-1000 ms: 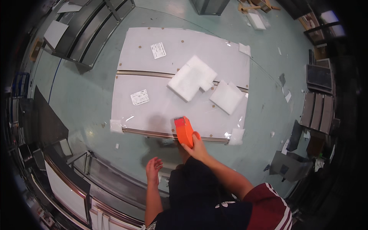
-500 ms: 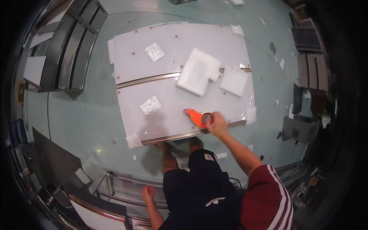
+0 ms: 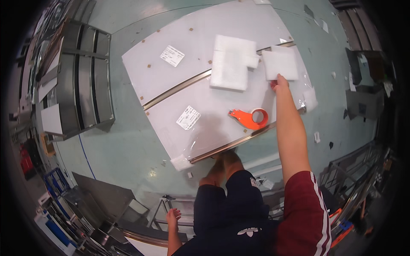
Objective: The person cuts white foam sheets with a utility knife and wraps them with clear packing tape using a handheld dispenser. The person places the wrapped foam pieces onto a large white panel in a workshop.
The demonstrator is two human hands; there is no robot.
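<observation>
My right hand (image 3: 279,83) is stretched forward, its fingers closed on the near edge of a square white foam sheet (image 3: 280,65). Another foam piece (image 3: 285,50) shows just behind that sheet. To its left lies a stack of notched white foam sheets (image 3: 230,64). An orange tape dispenser (image 3: 251,119) with a tape roll rests near the front edge of the large wrapped panel (image 3: 171,85), left of my right forearm. Low at my left side hangs my left hand (image 3: 173,216), fingers loosely apart and holding nothing.
Two white printed labels (image 3: 172,56) sit on the panels, which have metal edge strips (image 3: 179,88) and foam corners (image 3: 309,98). Metal cabinets (image 3: 83,81) stand at the left. A metal-framed rack (image 3: 160,209) is near my left hand. Scraps litter the green floor (image 3: 132,141).
My right hand has let go of the tape dispenser, leaving it on the panel, and moved forward to the square foam sheet. The view has turned and shifted.
</observation>
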